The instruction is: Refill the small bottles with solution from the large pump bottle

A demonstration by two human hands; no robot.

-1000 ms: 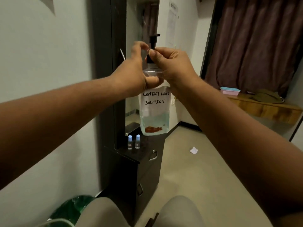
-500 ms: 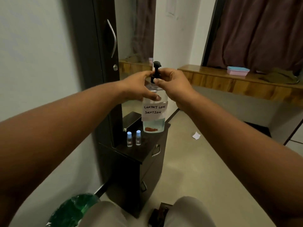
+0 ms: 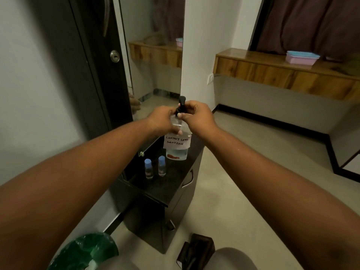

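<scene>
One large pump bottle [image 3: 176,151], clear, upright at the back of the dark desk [image 3: 163,186], paper label reading "CONTACT LENS SOLUTION". Two small bottles [image 3: 149,169] with pale blue caps, upright side by side, just in front and to the left of it. Left hand [image 3: 163,120] wrapped round the bottle's shoulder, right hand [image 3: 195,116] pinching the black pump head [image 3: 180,106] at the collar. Upper bottle hidden by both hands; liquid level low, red patch near the base hard to make out. Green bin [image 3: 85,252] cut off at bottom edge.
</scene>
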